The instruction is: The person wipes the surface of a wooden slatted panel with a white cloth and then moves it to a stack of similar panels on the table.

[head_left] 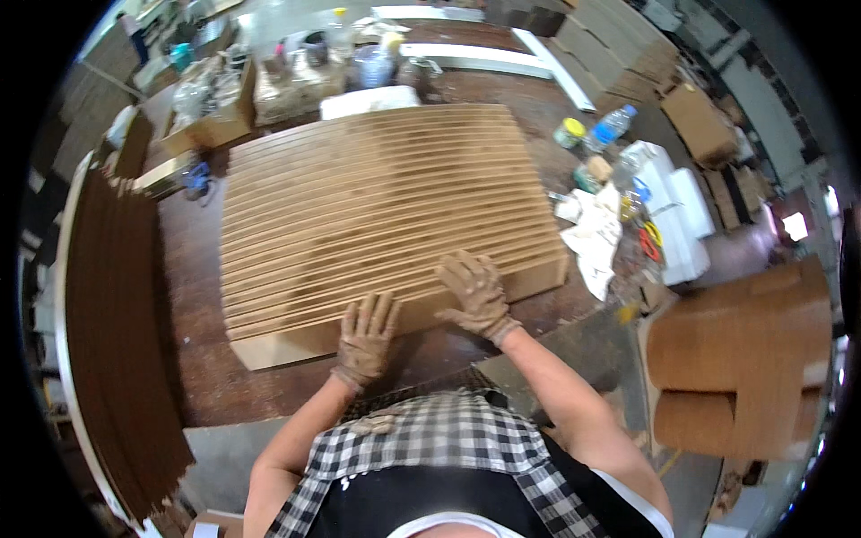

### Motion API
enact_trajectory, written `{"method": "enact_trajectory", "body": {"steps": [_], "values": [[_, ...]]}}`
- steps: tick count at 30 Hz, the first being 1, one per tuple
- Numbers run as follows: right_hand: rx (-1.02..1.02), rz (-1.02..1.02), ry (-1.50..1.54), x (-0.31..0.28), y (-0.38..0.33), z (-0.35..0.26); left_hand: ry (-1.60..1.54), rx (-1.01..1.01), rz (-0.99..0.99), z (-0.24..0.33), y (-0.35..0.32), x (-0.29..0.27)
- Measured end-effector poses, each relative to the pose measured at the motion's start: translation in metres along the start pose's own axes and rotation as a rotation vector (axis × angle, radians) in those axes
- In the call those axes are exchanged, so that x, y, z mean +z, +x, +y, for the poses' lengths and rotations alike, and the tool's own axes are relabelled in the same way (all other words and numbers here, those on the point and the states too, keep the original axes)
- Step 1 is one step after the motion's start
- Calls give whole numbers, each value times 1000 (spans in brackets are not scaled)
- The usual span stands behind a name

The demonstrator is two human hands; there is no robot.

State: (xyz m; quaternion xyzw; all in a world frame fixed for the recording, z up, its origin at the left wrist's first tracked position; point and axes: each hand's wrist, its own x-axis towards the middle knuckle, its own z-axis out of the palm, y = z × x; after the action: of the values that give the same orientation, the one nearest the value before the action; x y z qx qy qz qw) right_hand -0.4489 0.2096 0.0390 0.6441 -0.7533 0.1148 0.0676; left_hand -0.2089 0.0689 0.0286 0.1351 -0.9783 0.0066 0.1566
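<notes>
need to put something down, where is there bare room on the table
Mostly bare tabletop shows between the slatted panel and the brown stack on its left, and nearer the person, left of the left hand. Crowded: right side, with white cloth, scissors, bottle; far side, with open box.

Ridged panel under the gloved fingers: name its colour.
The ridged panel is light brown, shown in the head view.

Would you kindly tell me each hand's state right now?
Left hand: open, empty, against the brown boards.
Right hand: open, empty, on the same boards.
</notes>
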Motion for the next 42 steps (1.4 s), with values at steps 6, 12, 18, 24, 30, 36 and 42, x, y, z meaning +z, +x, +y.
{"method": "enact_trajectory", "body": {"steps": [6,12,18,24,30,36,42], "values": [[30,22,-128,8,-12,-4,-56,-21,99,14,5,4],[22,145,-29,12,-10,-5,-36,-33,64,15,8,2],[121,414,437,-31,-34,67,2,-117,35,18,8,3],[664,466,-59,-72,-118,259,99,-251,-40,38,5,-1],[791,482,27,-63,-144,343,259,-278,71,53,10,14],[784,910,1090,-154,-65,288,65,-304,45,65,13,-7],[502,430,-105,-153,-54,279,-117,-254,225,80,49,-38]]}}
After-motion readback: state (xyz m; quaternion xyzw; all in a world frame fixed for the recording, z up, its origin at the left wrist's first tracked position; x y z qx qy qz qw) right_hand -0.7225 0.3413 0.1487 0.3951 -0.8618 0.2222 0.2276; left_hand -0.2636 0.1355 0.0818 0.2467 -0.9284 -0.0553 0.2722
